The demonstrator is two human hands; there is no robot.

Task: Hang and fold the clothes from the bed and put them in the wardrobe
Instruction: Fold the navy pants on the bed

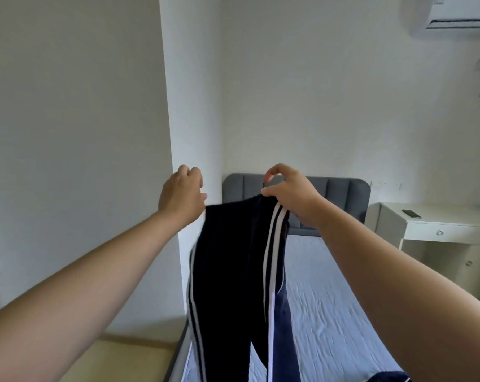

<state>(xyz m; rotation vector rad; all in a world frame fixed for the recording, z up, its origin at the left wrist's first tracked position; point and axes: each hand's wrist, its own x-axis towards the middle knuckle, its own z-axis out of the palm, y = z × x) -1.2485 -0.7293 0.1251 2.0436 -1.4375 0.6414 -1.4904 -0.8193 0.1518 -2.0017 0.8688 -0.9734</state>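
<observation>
Both arms reach forward and up, bare to the elbow, level with each other. The left hand (181, 194) shows its back to the camera, fingers curled into a fist around the left end of the waistband of a pair of track trousers (233, 271). The right hand (291, 198) is turned palm down, gripping the right end of the waistband under its palm, with the thumb against the cloth's top edge and the forefinger arched above it, off the cloth. The hands are apart, and the waistband sags a little between them.

The trousers hang in the air in front of the person, above the near left part of the bed (332, 299). They are very dark, almost black, with white stripes down each outer seam. The two legs fall side by side, slightly blurred, and run out of view at the bottom edge. A bluer fold of fabric shows behind the right leg.
</observation>
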